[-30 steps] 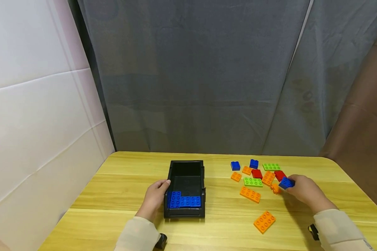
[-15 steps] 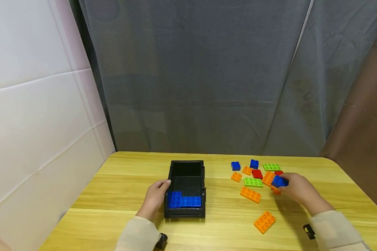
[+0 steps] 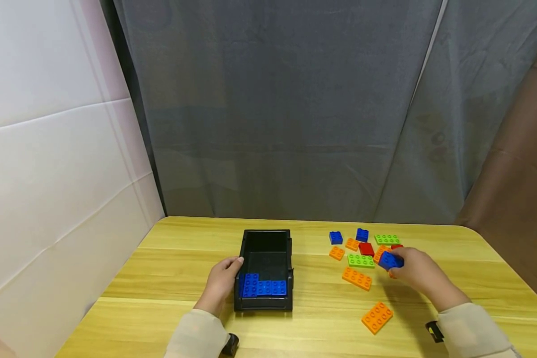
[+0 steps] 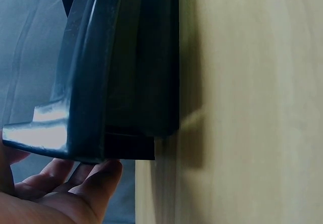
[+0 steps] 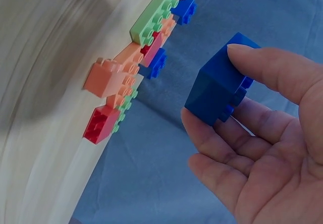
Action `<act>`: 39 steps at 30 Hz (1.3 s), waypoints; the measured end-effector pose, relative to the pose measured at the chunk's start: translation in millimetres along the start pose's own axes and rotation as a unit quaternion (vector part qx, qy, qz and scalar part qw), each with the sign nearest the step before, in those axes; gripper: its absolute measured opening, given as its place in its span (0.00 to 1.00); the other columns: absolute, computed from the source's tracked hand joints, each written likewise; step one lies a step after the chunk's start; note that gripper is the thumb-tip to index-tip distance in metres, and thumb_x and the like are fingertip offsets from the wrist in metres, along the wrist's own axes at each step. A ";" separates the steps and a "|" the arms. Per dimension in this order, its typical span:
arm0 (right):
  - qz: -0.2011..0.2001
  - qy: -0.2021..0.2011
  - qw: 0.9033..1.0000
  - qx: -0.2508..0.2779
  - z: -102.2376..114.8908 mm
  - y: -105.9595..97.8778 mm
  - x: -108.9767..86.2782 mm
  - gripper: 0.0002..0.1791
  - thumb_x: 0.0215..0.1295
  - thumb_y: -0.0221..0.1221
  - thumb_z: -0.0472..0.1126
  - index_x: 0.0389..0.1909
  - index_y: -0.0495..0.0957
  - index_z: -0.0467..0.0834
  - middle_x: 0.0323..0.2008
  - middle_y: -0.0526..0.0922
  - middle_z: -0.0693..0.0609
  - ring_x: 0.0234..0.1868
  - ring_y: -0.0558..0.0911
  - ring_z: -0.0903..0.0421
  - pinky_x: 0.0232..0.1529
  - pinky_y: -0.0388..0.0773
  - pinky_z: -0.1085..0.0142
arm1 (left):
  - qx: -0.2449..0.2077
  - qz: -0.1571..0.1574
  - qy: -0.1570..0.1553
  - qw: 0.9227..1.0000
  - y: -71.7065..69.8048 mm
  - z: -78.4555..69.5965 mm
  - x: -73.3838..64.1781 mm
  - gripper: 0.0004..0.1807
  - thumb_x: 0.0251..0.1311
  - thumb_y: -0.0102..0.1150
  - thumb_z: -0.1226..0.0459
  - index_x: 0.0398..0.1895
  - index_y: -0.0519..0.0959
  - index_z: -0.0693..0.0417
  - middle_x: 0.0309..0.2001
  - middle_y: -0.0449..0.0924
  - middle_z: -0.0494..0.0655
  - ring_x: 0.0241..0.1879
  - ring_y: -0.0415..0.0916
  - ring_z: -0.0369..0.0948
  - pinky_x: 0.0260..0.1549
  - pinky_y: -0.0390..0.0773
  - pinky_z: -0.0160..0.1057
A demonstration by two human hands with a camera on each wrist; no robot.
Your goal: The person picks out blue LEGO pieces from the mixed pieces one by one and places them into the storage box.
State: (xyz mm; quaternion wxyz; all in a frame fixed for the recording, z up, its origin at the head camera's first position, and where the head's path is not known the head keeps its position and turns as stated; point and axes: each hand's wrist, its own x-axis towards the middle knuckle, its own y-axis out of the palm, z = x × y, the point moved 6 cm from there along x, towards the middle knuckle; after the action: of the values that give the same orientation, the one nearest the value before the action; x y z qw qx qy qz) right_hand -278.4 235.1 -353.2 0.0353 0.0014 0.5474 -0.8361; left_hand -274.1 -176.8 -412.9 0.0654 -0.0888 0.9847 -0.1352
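Note:
A blue toy brick (image 3: 390, 260) is pinched between the thumb and fingers of my right hand (image 3: 418, 271), raised over the loose bricks. In the right wrist view the blue brick (image 5: 217, 80) is tilted, its studs turned toward the palm. My left hand (image 3: 221, 281) grips the left side of a black plastic bin (image 3: 264, 304), thumb on the rim. Fingers (image 4: 103, 178) of that hand show below the bin's edge in the left wrist view. Inside the bin, several blue bricks (image 3: 250, 285) lie studs up along the near end.
Right of the bin lie loose bricks: two blue ones, including a blue brick (image 3: 335, 237), green bricks (image 3: 361, 261), red bricks (image 3: 366, 248) and several orange bricks (image 3: 356, 278). Another orange brick (image 3: 377, 318) lies nearer the front. A grey curtain (image 3: 268, 109) hangs behind the wooden table (image 3: 170, 278).
My right hand has moved left with the blue brick, from beside the red brick to over the orange ones. The left hand and the bin stay in place.

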 end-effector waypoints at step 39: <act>0.004 -0.048 0.999 0.011 60.9 13.3 -3.4 0.28 0.58 0.66 0.37 0.58 0.73 0.30 0.57 0.74 0.30 0.55 0.75 0.34 0.54 0.73 0.41 | -0.008 -0.006 0.009 1.000 0.2 0.0 -0.4 0.24 0.71 0.47 0.57 0.58 0.74 0.69 0.59 0.72 0.66 0.60 0.66 0.59 0.61 0.65 0.58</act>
State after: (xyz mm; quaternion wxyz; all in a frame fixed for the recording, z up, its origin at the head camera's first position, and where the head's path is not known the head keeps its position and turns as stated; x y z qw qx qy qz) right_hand -271.9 174.3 -340.8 0.0642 -0.0361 0.5358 -0.8411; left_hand -273.7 -176.5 -412.9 0.0549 -0.0944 0.9857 -0.1285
